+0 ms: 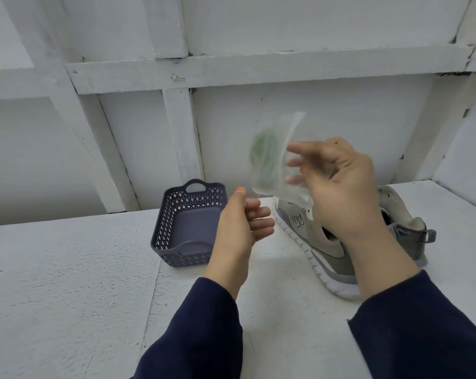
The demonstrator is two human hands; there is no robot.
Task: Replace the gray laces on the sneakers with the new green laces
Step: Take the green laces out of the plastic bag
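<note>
Green laces (264, 151) are seen as a blurred coil inside a clear bag (269, 184), which is held up in the air over the toe of the sneakers (327, 250). Nearest the viewer, two dark blue sleeves (198, 332) are shown reaching out over a white table (67, 283). The left hand (239, 222) is raised over the middle of the table with its thumb upward and its fingers loosely curled; nothing is held in it. Its thumb tip is placed just beside the bag's lower corner, though contact cannot be made out through the blur. The right hand (340, 187) is raised higher and further right, and the bag is pinched at its right edge between thumb and curled fingers, the fingers being seen through the plastic. Behind the right wrist the gray sneakers are set side by side on the table, toes pointing away, the nearer one shown with a white sole; their lacing is hidden by the hand and the bag. Left of them, beyond the left hand, a dark blue basket (171, 228) with latticed walls is placed on the table, apart from the sneakers. Furthest back, a white wall (258, 69) crossed by painted beams is shown
</note>
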